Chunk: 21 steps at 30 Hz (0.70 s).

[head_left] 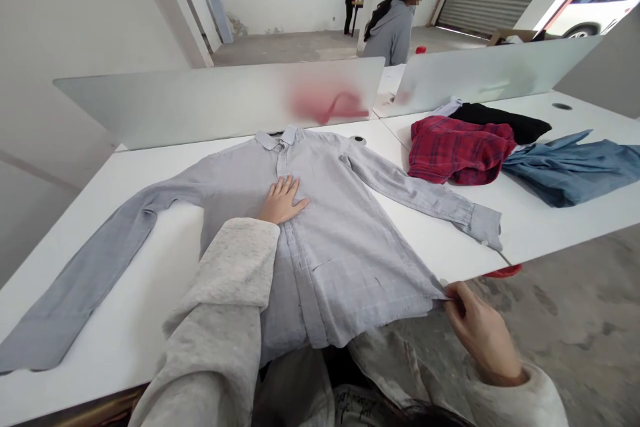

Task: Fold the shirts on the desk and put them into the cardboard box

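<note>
A light grey long-sleeved button shirt (345, 220) lies front up on the white table (165, 247), collar toward the far edge and both sleeves spread outward. Its hem hangs over the near edge. My left hand (283, 200) rests flat on the chest beside the button placket, fingers spread. Off the table's near edge, my right hand (477, 327) pinches the shirt's right-hand hem corner between thumb and fingers, and the cloth there is drawn out toward it.
To the right lie a red plaid garment (457, 150), a black garment (505, 121) and a blue garment (575, 167). Frosted dividers (200, 103) stand along the back edge. Beyond them are a person in a grey hoodie (393, 30) and another in dark clothes (351, 0).
</note>
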Available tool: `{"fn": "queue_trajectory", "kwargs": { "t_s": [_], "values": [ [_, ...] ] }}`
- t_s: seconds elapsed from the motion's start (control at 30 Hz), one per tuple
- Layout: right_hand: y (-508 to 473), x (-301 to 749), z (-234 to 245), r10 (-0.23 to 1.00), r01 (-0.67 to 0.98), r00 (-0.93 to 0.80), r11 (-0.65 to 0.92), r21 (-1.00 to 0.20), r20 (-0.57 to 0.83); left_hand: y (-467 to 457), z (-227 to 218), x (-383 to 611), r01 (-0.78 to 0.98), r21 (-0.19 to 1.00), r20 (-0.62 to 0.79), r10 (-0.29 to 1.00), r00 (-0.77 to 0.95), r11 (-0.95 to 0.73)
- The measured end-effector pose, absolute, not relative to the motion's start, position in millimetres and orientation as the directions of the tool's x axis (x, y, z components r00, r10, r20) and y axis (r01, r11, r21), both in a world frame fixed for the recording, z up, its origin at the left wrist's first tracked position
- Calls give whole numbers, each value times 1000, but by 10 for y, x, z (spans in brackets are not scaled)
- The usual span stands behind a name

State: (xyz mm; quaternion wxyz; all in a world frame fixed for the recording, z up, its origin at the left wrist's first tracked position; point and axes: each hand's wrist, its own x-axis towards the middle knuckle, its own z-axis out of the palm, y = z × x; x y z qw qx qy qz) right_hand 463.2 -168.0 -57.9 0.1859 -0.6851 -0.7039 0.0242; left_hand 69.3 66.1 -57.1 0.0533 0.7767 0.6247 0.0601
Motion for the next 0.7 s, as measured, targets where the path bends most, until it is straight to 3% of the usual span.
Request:
{"fn": "queue_trajectory", "kwargs": {
  "t_s": [0.13, 0.3, 0.47, 0.57, 0.7],
  "values": [
    [-1675, 4844, -498, 980, 937, -200, 195, -290, 12, 656, -560, 707, 967, 148, 8, 978, 207, -206],
    [-1264, 4724, 90, 916, 910, -381, 396, -120, 127, 640, -537, 743, 954, 164, 39, 968, 248, -252],
    [-63, 3750, 782, 766, 768, -635, 640, -28, 99, 597, -497, 777, 914, 276, 40, 954, 297, -297],
    [794, 3012, 846, 700, 700, -712, 714, -7, 58, 594, -471, 751, 877, 393, 161, 959, 232, -277],
    [1686, 2202, 618, 717, 718, -695, 695, 20, 51, 624, -490, 662, 866, 462, 257, 963, 76, -192]
  ]
}}
